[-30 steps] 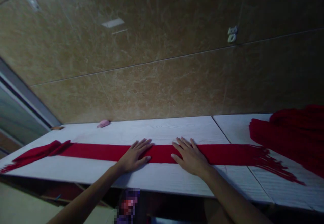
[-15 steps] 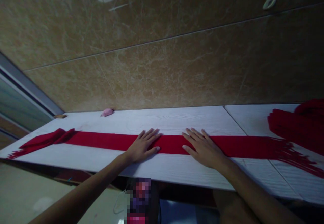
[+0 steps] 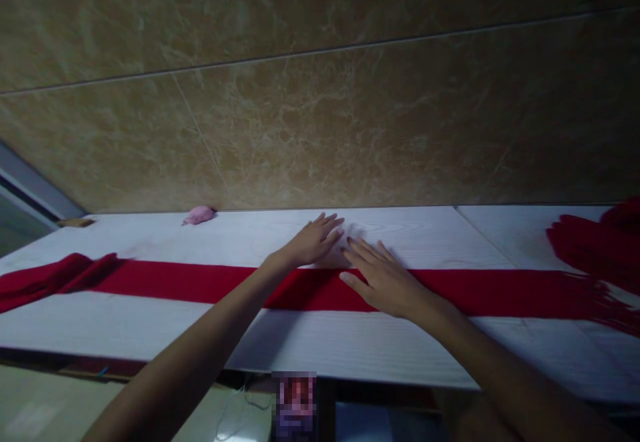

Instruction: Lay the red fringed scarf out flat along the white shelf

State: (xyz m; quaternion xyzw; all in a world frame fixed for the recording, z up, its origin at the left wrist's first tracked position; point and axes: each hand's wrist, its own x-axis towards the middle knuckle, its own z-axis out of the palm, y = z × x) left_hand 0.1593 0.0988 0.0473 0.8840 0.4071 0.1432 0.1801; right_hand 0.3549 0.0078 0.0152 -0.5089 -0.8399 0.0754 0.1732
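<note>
A long red scarf [image 3: 175, 281] lies stretched across the white table, bunched at its left end and fringed at its right. My left hand [image 3: 316, 239] is over the bare strip of table behind the scarf, fingers extended, with a shadow beneath the forearm. Close beside it, my right hand [image 3: 383, 279] is above the scarf's middle, its fingers spread and pointing toward the left hand. Neither hand holds anything. Whether the right fingertips touch the cloth, I cannot tell.
A heap of red fringed cloth [image 3: 595, 249] rests at the table's right end. Against the tiled wall [image 3: 300, 122] lie a small pink object [image 3: 199, 215] and a brown piece [image 3: 76, 222]. The white table [image 3: 165, 325] has its front edge toward me.
Both hands lay flat on the scarf before. My left hand has lifted off and moved back and right toward the wall; my right hand has shifted slightly left. The view has also moved.
</note>
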